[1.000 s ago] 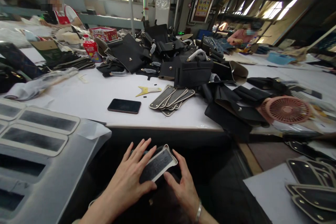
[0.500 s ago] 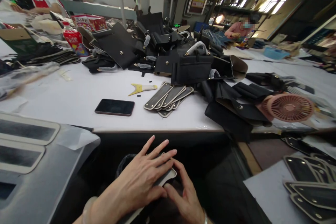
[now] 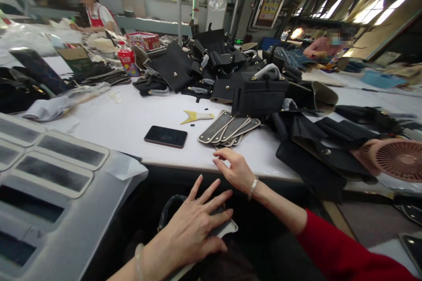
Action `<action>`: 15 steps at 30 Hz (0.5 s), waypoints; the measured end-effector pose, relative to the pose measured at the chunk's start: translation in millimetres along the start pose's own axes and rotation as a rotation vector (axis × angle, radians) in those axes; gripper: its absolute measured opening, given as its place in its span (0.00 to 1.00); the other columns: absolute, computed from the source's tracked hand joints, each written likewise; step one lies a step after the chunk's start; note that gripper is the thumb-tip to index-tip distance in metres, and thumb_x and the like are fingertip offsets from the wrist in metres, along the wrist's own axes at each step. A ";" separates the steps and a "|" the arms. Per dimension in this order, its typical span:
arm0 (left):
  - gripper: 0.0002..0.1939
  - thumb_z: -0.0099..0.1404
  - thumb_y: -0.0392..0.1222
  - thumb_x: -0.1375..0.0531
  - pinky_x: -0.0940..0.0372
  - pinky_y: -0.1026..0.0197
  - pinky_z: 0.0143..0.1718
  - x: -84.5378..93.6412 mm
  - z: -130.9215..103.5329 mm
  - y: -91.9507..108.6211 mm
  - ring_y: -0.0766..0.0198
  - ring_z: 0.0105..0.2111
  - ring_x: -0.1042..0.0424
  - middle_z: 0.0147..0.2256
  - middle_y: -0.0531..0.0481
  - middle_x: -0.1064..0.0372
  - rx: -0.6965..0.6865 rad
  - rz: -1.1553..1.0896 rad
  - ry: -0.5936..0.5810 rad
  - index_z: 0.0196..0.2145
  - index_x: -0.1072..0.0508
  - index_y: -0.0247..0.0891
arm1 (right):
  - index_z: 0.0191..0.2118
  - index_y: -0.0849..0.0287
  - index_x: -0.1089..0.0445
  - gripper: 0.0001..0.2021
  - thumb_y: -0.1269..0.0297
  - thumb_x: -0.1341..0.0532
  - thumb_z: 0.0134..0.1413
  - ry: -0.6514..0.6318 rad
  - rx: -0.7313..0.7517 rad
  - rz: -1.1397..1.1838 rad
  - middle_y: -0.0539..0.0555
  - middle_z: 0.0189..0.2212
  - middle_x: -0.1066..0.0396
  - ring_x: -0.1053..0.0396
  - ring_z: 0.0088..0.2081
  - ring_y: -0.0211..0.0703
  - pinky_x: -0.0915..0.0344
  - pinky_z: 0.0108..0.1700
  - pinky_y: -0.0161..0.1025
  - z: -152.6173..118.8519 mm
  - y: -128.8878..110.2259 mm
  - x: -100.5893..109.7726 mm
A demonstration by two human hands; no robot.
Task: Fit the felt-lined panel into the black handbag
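My left hand lies spread over a light-edged panel in my lap; most of the panel is hidden under the palm. A dark bag handle shows behind that hand. My right hand is raised at the table's front edge, fingers apart and a little curved, with nothing seen in them. Beyond it on the white table lies a fanned pile of dark panels with pale borders and small studs. A black phone and a yellow-and-white forked tool are left of the pile.
Black bags are heaped behind the panels. A pink fan stands at right. At left are a grey board with bordered panels and a red bottle. Two people sit in the background.
My right hand has left the panel and moved up and forward to the table edge. My left hand stays spread on the panel. The view has swung to the left.
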State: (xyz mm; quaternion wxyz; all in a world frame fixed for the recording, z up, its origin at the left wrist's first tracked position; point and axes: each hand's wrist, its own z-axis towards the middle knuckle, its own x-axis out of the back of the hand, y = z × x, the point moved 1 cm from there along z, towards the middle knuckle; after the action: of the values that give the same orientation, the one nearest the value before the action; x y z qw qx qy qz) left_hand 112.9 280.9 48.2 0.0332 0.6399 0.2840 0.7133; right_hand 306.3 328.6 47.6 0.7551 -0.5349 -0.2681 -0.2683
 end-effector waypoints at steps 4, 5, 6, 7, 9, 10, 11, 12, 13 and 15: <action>0.31 0.68 0.64 0.48 0.77 0.34 0.68 -1.0 -4.0 -1.8 0.52 0.70 0.69 0.70 0.61 0.62 0.000 -0.048 0.042 0.64 0.44 0.55 | 0.47 0.64 0.29 0.10 0.68 0.38 0.61 -0.198 0.111 -0.234 0.59 0.46 0.29 0.33 0.51 0.49 0.36 0.55 0.45 96.6 -15.2 -45.4; 0.31 0.68 0.63 0.48 0.77 0.34 0.68 -1.6 -4.7 -2.1 0.53 0.70 0.70 0.70 0.62 0.63 0.002 -0.053 0.047 0.65 0.44 0.55 | 0.48 0.65 0.29 0.10 0.70 0.39 0.61 -0.212 0.101 -0.305 0.60 0.48 0.30 0.35 0.54 0.51 0.38 0.57 0.49 119.4 -13.3 -55.1; 0.30 0.68 0.63 0.48 0.78 0.34 0.68 -2.2 -5.4 -2.3 0.53 0.70 0.70 0.70 0.62 0.63 0.003 -0.058 0.052 0.65 0.45 0.55 | 0.49 0.65 0.30 0.10 0.71 0.39 0.62 -0.213 0.075 -0.375 0.61 0.50 0.31 0.37 0.56 0.54 0.39 0.58 0.54 140.6 -8.8 -62.6; 0.30 0.68 0.63 0.48 0.78 0.34 0.68 -2.8 -5.9 -2.5 0.53 0.70 0.69 0.70 0.62 0.64 0.004 -0.064 0.058 0.65 0.45 0.56 | 0.50 0.65 0.31 0.11 0.72 0.39 0.62 -0.210 0.042 -0.437 0.61 0.52 0.33 0.39 0.57 0.56 0.40 0.59 0.57 159.6 -1.9 -67.7; 0.30 0.69 0.62 0.48 0.75 0.32 0.68 -3.9 -6.5 -2.8 0.52 0.70 0.68 0.70 0.62 0.64 0.004 -0.073 0.066 0.65 0.46 0.56 | 0.51 0.63 0.32 0.13 0.69 0.38 0.61 -0.217 -0.033 -0.527 0.61 0.54 0.35 0.39 0.58 0.57 0.41 0.59 0.61 189.6 16.3 -71.5; 0.30 0.69 0.62 0.48 0.73 0.31 0.68 -4.4 -6.6 -2.9 0.52 0.70 0.68 0.70 0.63 0.64 0.004 -0.076 0.065 0.65 0.46 0.57 | 0.51 0.62 0.32 0.14 0.66 0.37 0.61 -0.231 -0.063 -0.551 0.60 0.54 0.35 0.39 0.57 0.57 0.40 0.59 0.62 200.3 26.0 -71.1; 0.31 0.68 0.63 0.48 0.72 0.30 0.67 -4.8 -6.7 -3.1 0.52 0.70 0.68 0.70 0.63 0.64 0.006 -0.076 0.062 0.65 0.47 0.57 | 0.51 0.62 0.31 0.14 0.63 0.36 0.61 -0.251 -0.085 -0.564 0.60 0.54 0.35 0.38 0.57 0.57 0.39 0.58 0.61 208.3 34.9 -69.8; 0.31 0.68 0.63 0.48 0.71 0.29 0.67 -5.0 -6.6 -3.3 0.52 0.70 0.69 0.70 0.64 0.65 0.006 -0.075 0.056 0.65 0.48 0.58 | 0.50 0.62 0.31 0.15 0.61 0.36 0.61 -0.273 -0.098 -0.566 0.60 0.53 0.34 0.37 0.56 0.57 0.38 0.57 0.61 213.9 42.1 -67.9; 0.31 0.68 0.63 0.47 0.70 0.29 0.67 -5.0 -6.4 -3.4 0.53 0.70 0.69 0.70 0.64 0.66 0.008 -0.072 0.050 0.65 0.48 0.58 | 0.50 0.62 0.31 0.15 0.60 0.36 0.61 -0.292 -0.100 -0.559 0.60 0.52 0.34 0.36 0.55 0.56 0.37 0.56 0.61 217.7 47.0 -65.7; 0.31 0.68 0.62 0.47 0.71 0.30 0.68 -4.4 -5.6 -3.4 0.53 0.70 0.69 0.70 0.64 0.66 0.011 -0.067 0.042 0.65 0.47 0.58 | 0.49 0.62 0.30 0.13 0.62 0.37 0.62 -0.312 -0.088 -0.520 0.59 0.52 0.33 0.36 0.55 0.55 0.37 0.56 0.59 221.0 48.5 -59.3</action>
State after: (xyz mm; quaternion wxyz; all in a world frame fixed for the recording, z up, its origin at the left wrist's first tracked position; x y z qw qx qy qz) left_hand 107.4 279.9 42.7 0.0478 0.6150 0.3099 0.7235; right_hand 271.6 559.7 37.2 0.5868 -0.5151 -0.4971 -0.3785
